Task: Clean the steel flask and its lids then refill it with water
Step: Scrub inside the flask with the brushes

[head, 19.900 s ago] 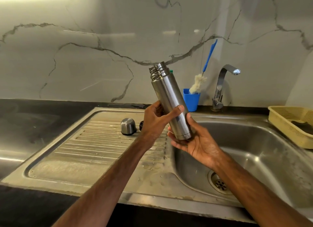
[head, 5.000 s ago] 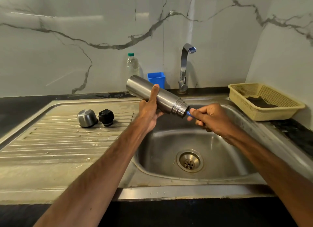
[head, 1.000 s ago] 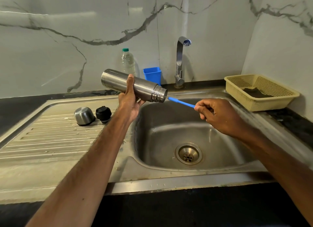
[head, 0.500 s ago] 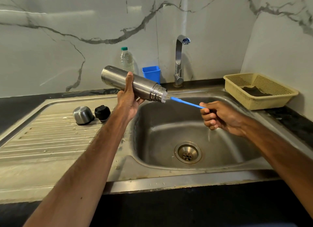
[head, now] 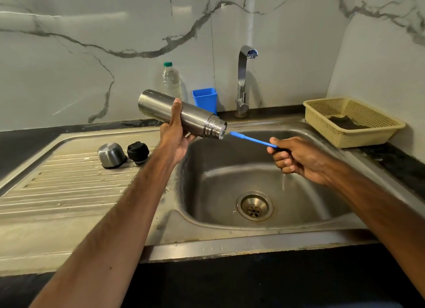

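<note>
My left hand (head: 176, 133) grips the steel flask (head: 195, 118) almost level above the sink basin's left rim, mouth pointing right and slightly down. A bottle brush with a blue handle (head: 250, 140) sticks out of the mouth; its head is hidden inside, with a bit of white bristle at the rim. My right hand (head: 296, 158) is closed on the handle's far end over the basin. A thin stream of water falls below that hand. The steel cup lid (head: 112, 155) and the black stopper (head: 138, 152) rest on the drainboard, left of the flask.
The sink basin (head: 230, 181) with its drain (head: 254, 206) lies below both hands. The tap (head: 243, 78) stands at the back, a blue cup (head: 205, 98) and a clear plastic bottle (head: 171, 80) to its left. A yellow basket (head: 349, 121) with a dark cloth sits right.
Over the last second my right hand has drawn the brush further out of the flask toward the right. Five seconds ago that hand was right at the flask's mouth.
</note>
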Tool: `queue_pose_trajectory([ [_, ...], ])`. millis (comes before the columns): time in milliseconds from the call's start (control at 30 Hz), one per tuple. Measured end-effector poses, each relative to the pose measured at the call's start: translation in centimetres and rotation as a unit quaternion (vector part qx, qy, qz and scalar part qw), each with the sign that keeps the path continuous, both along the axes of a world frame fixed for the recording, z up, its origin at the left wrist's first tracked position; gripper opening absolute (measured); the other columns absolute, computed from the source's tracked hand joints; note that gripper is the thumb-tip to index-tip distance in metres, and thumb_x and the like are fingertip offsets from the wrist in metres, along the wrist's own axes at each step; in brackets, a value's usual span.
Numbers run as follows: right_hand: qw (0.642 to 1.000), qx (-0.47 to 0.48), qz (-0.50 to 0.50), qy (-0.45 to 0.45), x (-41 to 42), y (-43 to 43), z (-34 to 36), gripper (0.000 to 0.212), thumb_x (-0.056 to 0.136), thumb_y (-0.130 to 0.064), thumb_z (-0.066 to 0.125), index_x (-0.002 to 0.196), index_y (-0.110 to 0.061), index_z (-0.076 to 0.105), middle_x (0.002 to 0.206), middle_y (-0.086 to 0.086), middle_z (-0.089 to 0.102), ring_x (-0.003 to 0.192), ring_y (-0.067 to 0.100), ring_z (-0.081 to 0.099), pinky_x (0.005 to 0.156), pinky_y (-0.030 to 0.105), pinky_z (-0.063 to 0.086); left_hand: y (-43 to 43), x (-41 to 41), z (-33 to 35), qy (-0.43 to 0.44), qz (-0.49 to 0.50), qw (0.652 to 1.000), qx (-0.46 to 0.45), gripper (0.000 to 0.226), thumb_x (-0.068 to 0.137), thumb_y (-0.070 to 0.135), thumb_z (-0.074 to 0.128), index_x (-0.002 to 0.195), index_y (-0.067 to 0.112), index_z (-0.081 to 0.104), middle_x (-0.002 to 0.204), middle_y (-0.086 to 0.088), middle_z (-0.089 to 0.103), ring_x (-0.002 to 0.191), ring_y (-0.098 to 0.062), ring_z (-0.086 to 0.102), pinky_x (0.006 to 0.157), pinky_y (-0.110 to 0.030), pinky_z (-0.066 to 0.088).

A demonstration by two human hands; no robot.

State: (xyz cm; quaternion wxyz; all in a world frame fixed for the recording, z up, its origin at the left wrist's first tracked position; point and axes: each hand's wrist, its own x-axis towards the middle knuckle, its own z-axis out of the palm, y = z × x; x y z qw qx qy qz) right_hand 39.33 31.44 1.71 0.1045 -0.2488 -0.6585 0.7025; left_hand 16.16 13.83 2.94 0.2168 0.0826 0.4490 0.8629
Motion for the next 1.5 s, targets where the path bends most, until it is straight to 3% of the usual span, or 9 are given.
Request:
queue_pose_trajectory([
  [167,0.977,0.198,-0.049,0.068,0.6,-0.3,0.8,0.032,0.09,-0.038,0.072,0.1,-0.008,0.074,0.076,0.006,0.072,0.058,0.013,0.061,0.045,0.024,0.05,-0.3,-0.3,0.0,-0.011,0.01,1.0,0.004,0.054,0.089,0.037,0.077,0.124,0.004,0.052,0.117,-0.018,0.072,0.106,-0.03,0.073,0.073,-0.045,0.064],
  [333,0.949,0.29,-0.06,0.109,0.8,-0.2,0.8,0.02,0.091,-0.022,0.073,0.095,-0.003,0.077,0.076,0.011,0.075,0.059,0.015,0.065,0.046,0.028,0.055,-0.5,-0.5,0.1,-0.021,0.015,1.0,0.007,0.057,0.089,0.038,0.077,0.126,0.003,0.051,0.117,-0.019,0.072,0.105,-0.03,0.073,0.073,-0.046,0.064],
  [433,0.955,0.284,-0.047,0.078,0.8,-0.2,0.9,0.028,0.097,-0.026,0.065,0.089,-0.001,0.075,0.066,0.011,0.068,0.052,0.014,0.057,0.044,0.024,0.049,-0.6,-0.6,0.3,-0.026,0.017,0.999,0.018,0.056,0.089,0.037,0.077,0.125,0.003,0.051,0.115,-0.019,0.073,0.104,-0.03,0.073,0.071,-0.046,0.064],
  [600,0.995,0.102,-0.009,-0.003,1.1,0.4,1.3,0.032,0.102,-0.029,0.053,0.082,-0.007,0.066,0.061,0.002,0.052,0.054,0.015,0.049,0.047,0.025,0.044,-0.7,-0.6,0.2,-0.031,0.012,0.999,0.022,0.053,0.089,0.038,0.077,0.122,0.003,0.052,0.112,-0.018,0.073,0.105,-0.031,0.073,0.074,-0.046,0.064],
  [833,0.968,0.229,-0.044,0.089,1.5,0.2,1.6,0.025,0.083,-0.028,0.08,0.097,-0.008,0.077,0.079,0.009,0.075,0.061,0.014,0.064,0.047,0.024,0.053,-0.8,-0.9,0.4,-0.035,0.025,0.999,0.029,0.052,0.088,0.036,0.078,0.122,0.005,0.053,0.112,-0.018,0.074,0.104,-0.03,0.073,0.071,-0.046,0.064],
  [1033,0.92,0.379,-0.048,0.083,0.9,-0.3,0.7,0.025,0.098,-0.028,0.063,0.088,-0.008,0.075,0.063,0.007,0.067,0.049,0.014,0.056,0.038,0.026,0.047,-0.6,-0.6,0.2,-0.028,0.023,0.999,0.02,0.045,0.09,0.035,0.076,0.115,0.005,0.054,0.11,-0.017,0.073,0.103,-0.03,0.073,0.072,-0.046,0.064],
  [1233,0.989,0.142,-0.012,0.039,0.8,-0.1,0.8,0.043,0.103,-0.039,0.052,0.084,-0.004,0.066,0.061,0.003,0.052,0.051,0.012,0.048,0.041,0.023,0.036,-0.4,-0.4,0.1,-0.018,0.01,1.0,0.016,0.043,0.091,0.036,0.075,0.112,0.005,0.054,0.112,-0.018,0.073,0.105,-0.031,0.073,0.073,-0.044,0.064],
  [1400,0.954,0.278,-0.034,0.111,1.5,0.1,1.6,0.022,0.085,-0.026,0.078,0.099,-0.008,0.076,0.081,0.007,0.076,0.064,0.015,0.068,0.047,0.028,0.056,-0.6,-0.6,0.1,-0.025,0.018,0.999,0.018,0.046,0.09,0.037,0.076,0.115,0.005,0.053,0.113,-0.018,0.072,0.105,-0.031,0.073,0.072,-0.044,0.064],
  [1500,0.916,0.376,-0.031,0.132,1.6,0.1,1.5,0.016,0.086,-0.022,0.077,0.097,-0.01,0.077,0.078,0.005,0.076,0.064,0.02,0.072,0.049,0.034,0.059,-0.6,-0.7,0.1,-0.028,0.018,0.999,0.018,0.044,0.09,0.037,0.076,0.112,0.006,0.053,0.113,-0.019,0.072,0.106,-0.031,0.072,0.071,-0.044,0.064],
])
